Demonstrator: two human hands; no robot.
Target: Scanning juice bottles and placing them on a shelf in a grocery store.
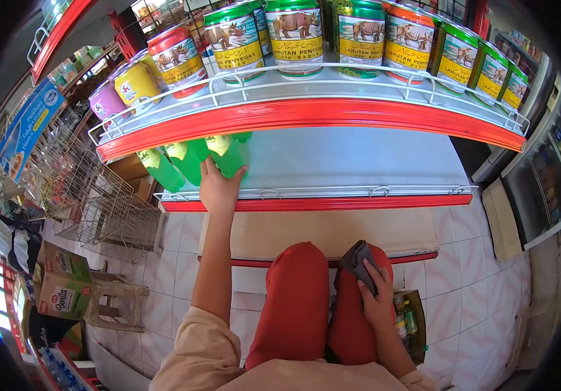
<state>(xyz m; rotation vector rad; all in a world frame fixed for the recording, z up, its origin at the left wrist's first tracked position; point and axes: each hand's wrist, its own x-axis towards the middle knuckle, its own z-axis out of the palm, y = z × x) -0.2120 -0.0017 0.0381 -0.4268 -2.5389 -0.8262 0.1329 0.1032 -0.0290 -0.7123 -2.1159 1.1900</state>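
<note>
My left hand (220, 188) reaches onto the middle shelf (358, 161) and grips a green plastic bottle (226, 159) near its lower part, fingers on one side and thumb on the other. More green bottles (163, 172) stand at the left end of that shelf; the upper shelf hides their tops. My right hand (376, 288) rests on my right knee and holds a folded dark grey cloth (359, 261).
The upper shelf's red edge (310, 113) carries drink cans (295, 39) behind a wire rail. Wire baskets (114, 215) and a wooden stool (119, 298) with a carton (64, 281) are at left. An open box of bottles (415, 322) sits beside my right leg.
</note>
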